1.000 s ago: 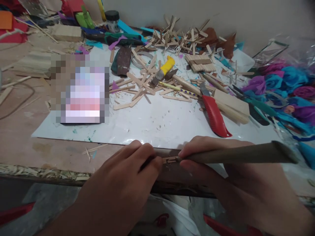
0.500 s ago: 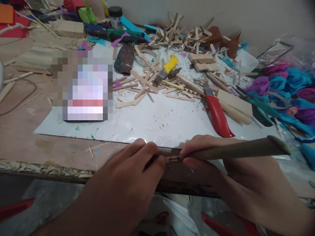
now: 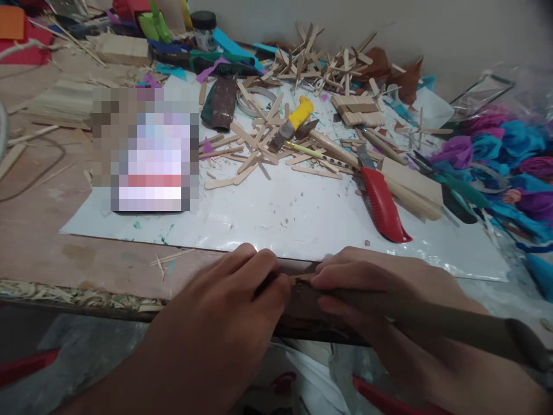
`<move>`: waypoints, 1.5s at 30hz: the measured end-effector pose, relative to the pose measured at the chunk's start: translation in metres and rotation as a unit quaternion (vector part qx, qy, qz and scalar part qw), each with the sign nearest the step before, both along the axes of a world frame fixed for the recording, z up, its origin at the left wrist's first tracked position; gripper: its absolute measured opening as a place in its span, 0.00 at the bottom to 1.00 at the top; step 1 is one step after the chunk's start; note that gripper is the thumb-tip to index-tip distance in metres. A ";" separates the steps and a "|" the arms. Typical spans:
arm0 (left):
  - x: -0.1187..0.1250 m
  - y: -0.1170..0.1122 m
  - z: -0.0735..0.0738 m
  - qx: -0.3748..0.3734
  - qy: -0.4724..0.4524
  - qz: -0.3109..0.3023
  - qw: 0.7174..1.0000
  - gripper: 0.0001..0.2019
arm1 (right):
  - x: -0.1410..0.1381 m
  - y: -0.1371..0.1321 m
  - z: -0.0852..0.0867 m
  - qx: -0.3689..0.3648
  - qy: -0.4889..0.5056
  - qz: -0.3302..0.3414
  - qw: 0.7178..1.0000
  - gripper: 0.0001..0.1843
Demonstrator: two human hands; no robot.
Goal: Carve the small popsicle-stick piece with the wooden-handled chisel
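At the table's near edge, my left hand [image 3: 228,300] is closed, its thumb and fingers pinching a small, thin wooden piece [image 3: 302,278], most of which is hidden. Just to its right, my right hand [image 3: 389,282] is wrapped round a wooden-handled carving tool [image 3: 436,314]. The handle's thick end points to the lower right, and the tip end meets the wooden piece beside my left fingers. The blade itself is too small and dark to make out. Beyond my hands lies a white sheet [image 3: 259,219].
A red-handled cutter [image 3: 382,204], a yellow-handled tool [image 3: 298,115], a pencil [image 3: 317,153] and craft sticks [image 3: 259,144] lie on the sheet. A blurred-out phone [image 3: 151,167] lies left. Wood blocks [image 3: 415,190] and crepe paper flowers [image 3: 518,144] are at right.
My right hand has tilted the tool: its handle end has swung down and to the right, and the tip has shifted slightly left. My left hand has stayed in place.
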State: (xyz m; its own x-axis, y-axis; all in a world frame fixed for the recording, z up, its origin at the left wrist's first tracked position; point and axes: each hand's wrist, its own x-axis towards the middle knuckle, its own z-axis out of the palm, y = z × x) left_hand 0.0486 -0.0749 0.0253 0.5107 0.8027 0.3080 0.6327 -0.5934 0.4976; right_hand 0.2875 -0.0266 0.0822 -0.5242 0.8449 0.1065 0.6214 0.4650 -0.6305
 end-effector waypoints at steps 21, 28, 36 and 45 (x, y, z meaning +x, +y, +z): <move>-0.001 0.001 0.001 0.009 0.017 0.004 1.000 0.16 | 0.012 0.000 0.007 -0.025 0.007 0.056 0.998 0.05; -0.002 0.000 0.002 0.020 0.014 0.008 1.000 0.15 | 0.010 0.000 0.003 0.010 -0.010 0.054 0.998 0.08; -0.001 -0.001 0.001 0.030 0.014 0.001 0.999 0.16 | 0.009 0.000 0.005 0.029 -0.002 0.053 0.998 0.07; -0.001 0.000 -0.001 0.038 0.018 0.003 0.999 0.14 | 0.010 -0.001 0.002 0.018 -0.013 0.051 0.998 0.06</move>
